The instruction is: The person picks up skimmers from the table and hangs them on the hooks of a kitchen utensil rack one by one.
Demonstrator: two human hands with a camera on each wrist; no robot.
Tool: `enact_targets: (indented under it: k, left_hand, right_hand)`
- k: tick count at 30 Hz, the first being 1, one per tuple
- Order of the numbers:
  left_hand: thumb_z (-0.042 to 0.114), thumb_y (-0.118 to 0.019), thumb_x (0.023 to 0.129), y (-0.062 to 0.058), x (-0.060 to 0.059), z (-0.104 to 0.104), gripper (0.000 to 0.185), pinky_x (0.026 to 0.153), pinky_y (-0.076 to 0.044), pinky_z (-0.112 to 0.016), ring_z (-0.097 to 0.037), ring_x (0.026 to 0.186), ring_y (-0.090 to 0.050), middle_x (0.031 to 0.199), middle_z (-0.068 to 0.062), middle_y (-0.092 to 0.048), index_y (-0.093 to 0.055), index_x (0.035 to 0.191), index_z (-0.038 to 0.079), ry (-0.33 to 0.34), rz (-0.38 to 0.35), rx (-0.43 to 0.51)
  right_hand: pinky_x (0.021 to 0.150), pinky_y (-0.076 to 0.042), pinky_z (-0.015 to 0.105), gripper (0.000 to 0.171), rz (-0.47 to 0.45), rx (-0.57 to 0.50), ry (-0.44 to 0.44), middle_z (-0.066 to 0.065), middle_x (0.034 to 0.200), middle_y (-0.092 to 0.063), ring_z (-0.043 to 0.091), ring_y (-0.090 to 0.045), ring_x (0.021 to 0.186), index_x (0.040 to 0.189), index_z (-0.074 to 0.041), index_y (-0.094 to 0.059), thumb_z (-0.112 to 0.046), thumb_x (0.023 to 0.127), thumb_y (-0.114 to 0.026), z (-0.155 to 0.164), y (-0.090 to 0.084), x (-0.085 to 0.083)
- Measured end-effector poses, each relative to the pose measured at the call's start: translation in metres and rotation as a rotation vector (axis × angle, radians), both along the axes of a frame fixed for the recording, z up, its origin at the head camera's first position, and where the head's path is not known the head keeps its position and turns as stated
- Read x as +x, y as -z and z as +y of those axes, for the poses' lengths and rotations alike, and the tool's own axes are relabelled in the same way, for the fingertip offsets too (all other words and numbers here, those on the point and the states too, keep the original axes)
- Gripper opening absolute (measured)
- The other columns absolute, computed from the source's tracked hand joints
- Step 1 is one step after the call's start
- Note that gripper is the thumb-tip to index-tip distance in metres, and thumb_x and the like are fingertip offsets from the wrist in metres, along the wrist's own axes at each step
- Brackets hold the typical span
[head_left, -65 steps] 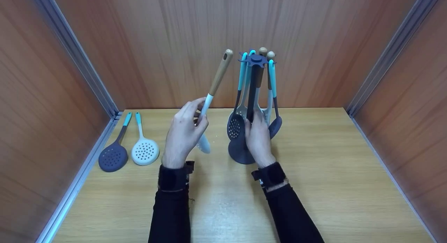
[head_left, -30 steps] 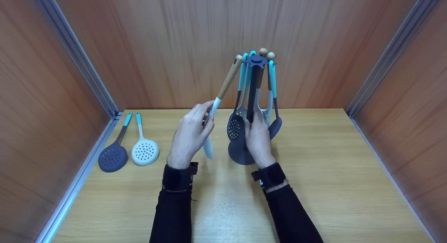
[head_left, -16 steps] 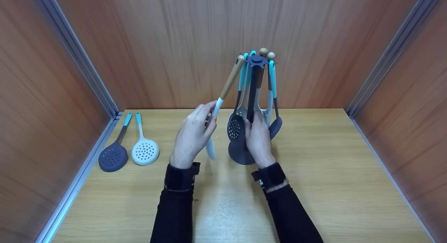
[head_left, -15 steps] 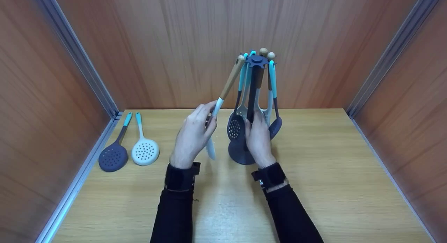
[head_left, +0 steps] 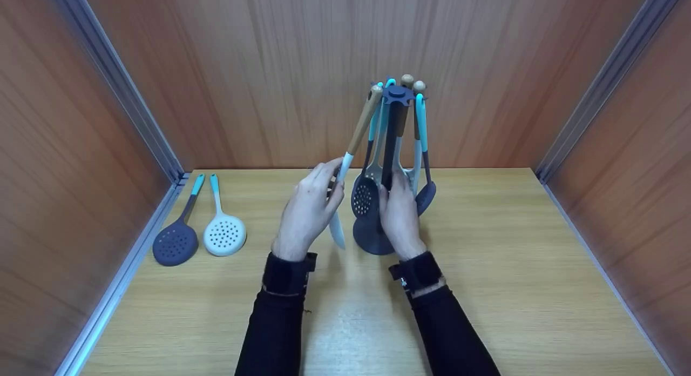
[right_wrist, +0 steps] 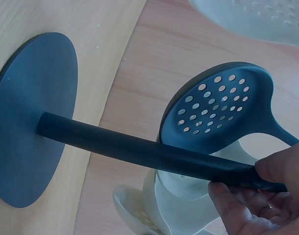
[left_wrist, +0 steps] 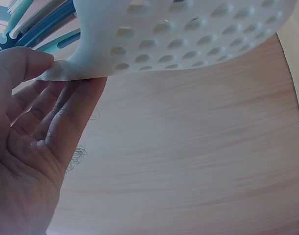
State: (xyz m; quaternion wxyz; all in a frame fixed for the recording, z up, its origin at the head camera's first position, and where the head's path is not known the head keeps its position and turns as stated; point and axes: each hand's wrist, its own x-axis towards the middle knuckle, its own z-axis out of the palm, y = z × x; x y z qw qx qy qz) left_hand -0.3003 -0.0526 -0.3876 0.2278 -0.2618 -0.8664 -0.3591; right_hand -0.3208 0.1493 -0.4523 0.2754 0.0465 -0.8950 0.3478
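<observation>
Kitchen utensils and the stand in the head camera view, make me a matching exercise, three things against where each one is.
Things:
1. wooden-handled white skimmer
2. dark skimmer
3. stand pole

Places:
A. lying flat by the left wall
B. gripped by the right hand
C. held in the left hand, tip at the stand's top

Pairs: 1-C, 2-A, 3-B

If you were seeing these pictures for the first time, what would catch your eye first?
The dark utensil stand at the middle of the table, hung with turquoise-handled tools, stands out first. The right hand grips its post, while the left hand holds a white skimmer with a wooden handle tilted up to the stand's top. Two more skimmers, one dark and one white, lie at the far left.
</observation>
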Motion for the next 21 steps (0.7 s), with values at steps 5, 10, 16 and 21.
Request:
enact_targets:
  k: [5,10,16,21]
  left_hand:
    - [0.013,-0.059,0.105,0.002,-0.001,0.003,0.044,0.080,-0.061,-0.027,-0.017,0.101,-0.071,0.122,-0.005,-0.065,-0.051,0.148,0.011,0.008,-0.019,0.007]
    - [0.014,-0.059,0.105,0.002,-0.002,0.005,0.044,0.080,-0.060,-0.024,-0.016,0.102,-0.070,0.122,-0.004,-0.066,-0.052,0.148,0.011,0.001,-0.018,0.001]
    - [0.014,-0.059,0.105,0.004,-0.003,0.008,0.043,0.079,-0.060,-0.025,-0.017,0.105,-0.070,0.122,-0.004,-0.066,-0.052,0.148,0.010,-0.001,-0.011,0.010]
    - [0.014,-0.059,0.105,0.006,-0.004,0.011,0.044,0.080,-0.061,-0.027,-0.018,0.105,-0.070,0.125,-0.005,-0.066,-0.052,0.148,0.010,0.008,-0.005,0.013]
  right_hand:
    - [0.101,-0.054,0.045,0.041,0.002,-0.007,-0.007,0.020,0.132,-0.059,0.033,-0.061,0.123,0.145,0.002,-0.047,-0.012,0.107,-0.054,0.000,0.000,0.000]
    - [0.100,-0.054,0.046,0.040,0.016,-0.002,-0.006,0.019,0.132,-0.059,0.033,-0.061,0.123,0.144,0.002,-0.047,-0.012,0.107,-0.055,0.000,0.001,-0.001]
    - [0.099,-0.054,0.047,0.040,0.029,-0.001,-0.009,0.020,0.131,-0.060,0.034,-0.061,0.122,0.144,0.002,-0.047,-0.011,0.107,-0.055,0.001,0.001,-0.001]
    - [0.098,-0.054,0.047,0.038,0.022,0.003,-0.004,0.020,0.128,-0.060,0.035,-0.062,0.120,0.142,0.002,-0.048,-0.013,0.107,-0.055,0.001,0.001,-0.001]
